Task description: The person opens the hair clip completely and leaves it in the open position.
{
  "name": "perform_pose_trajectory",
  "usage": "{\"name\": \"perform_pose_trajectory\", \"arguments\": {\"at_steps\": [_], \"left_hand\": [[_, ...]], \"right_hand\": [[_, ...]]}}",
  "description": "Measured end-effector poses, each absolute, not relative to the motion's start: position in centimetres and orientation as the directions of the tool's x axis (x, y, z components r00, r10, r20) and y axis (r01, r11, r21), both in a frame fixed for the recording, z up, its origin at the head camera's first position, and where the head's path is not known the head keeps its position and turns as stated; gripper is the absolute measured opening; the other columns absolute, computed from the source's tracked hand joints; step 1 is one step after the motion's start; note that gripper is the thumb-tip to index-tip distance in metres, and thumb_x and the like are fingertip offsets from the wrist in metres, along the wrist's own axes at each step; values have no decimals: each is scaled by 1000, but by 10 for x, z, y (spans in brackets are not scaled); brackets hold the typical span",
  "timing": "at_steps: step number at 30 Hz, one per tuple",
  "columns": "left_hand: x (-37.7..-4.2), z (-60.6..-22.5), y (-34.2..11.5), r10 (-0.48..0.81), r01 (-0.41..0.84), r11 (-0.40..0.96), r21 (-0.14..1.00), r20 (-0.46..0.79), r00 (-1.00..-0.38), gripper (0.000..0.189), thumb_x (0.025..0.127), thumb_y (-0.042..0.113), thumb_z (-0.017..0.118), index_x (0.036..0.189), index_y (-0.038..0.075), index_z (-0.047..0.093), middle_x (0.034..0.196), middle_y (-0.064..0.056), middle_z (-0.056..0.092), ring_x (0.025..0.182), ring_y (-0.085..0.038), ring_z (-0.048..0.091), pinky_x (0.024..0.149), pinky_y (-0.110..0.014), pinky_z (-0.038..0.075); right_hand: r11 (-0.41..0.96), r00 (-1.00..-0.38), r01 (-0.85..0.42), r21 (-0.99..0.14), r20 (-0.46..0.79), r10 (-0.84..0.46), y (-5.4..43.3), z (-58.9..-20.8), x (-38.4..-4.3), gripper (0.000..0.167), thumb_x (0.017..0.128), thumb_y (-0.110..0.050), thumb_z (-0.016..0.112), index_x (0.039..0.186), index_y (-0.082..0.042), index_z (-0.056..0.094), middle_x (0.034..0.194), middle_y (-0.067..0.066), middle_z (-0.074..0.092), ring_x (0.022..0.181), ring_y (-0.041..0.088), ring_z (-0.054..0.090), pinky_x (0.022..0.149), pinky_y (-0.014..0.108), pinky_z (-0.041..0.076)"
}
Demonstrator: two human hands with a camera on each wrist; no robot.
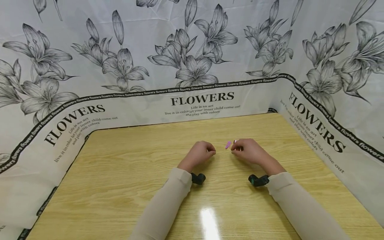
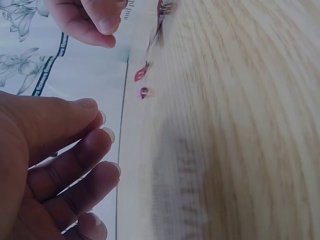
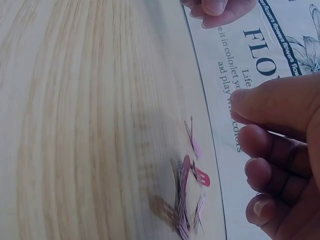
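Note:
Above the table my left hand [image 1: 199, 154] hangs with thumb and forefinger close together and the other fingers loosely bent; nothing shows between them. To its right, my right hand [image 1: 248, 150] holds a similar loose curl, also with nothing visible in its fingers. Several small snap hair clips lie on the tabletop near the right hand. A purple clip [image 1: 228, 145] shows between the two hands, while other clips are partly hidden behind the right fingers. In the right wrist view, a long striped clip [image 3: 183, 200] lies beside a pinkish-red clip [image 3: 202, 176] and a slimmer purple one [image 3: 195, 146].
The wood-grain table [image 1: 126, 173] carries a bright light reflection near its front. White flower-printed cloth [image 1: 201, 100] with black lettering stands along the back and both sides. Each wrist wears a black camera strap, seen at the left wrist camera [image 1: 198, 179].

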State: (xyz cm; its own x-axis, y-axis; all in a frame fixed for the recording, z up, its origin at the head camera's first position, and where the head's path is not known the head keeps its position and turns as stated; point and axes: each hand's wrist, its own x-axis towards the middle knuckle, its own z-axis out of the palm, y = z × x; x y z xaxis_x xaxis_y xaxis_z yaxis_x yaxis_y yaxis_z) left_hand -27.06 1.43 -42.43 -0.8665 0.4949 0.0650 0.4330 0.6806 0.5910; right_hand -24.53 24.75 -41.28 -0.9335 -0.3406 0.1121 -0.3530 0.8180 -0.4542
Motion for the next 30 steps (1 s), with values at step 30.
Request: {"name": "perform_pose_trajectory", "arguments": {"at_steps": [30], "left_hand": [[-271, -434, 52, 507, 431, 673, 601, 49, -860, 17, 96, 19, 60, 98, 12, 75, 99, 0, 72, 87, -10, 62, 82, -25, 51]], "right_hand": [[863, -965, -253, -437, 51, -257, 282, -419, -240, 16, 91, -15, 64, 99, -5, 73, 86, 5, 66, 71, 13, 54, 63, 30, 44]]}}
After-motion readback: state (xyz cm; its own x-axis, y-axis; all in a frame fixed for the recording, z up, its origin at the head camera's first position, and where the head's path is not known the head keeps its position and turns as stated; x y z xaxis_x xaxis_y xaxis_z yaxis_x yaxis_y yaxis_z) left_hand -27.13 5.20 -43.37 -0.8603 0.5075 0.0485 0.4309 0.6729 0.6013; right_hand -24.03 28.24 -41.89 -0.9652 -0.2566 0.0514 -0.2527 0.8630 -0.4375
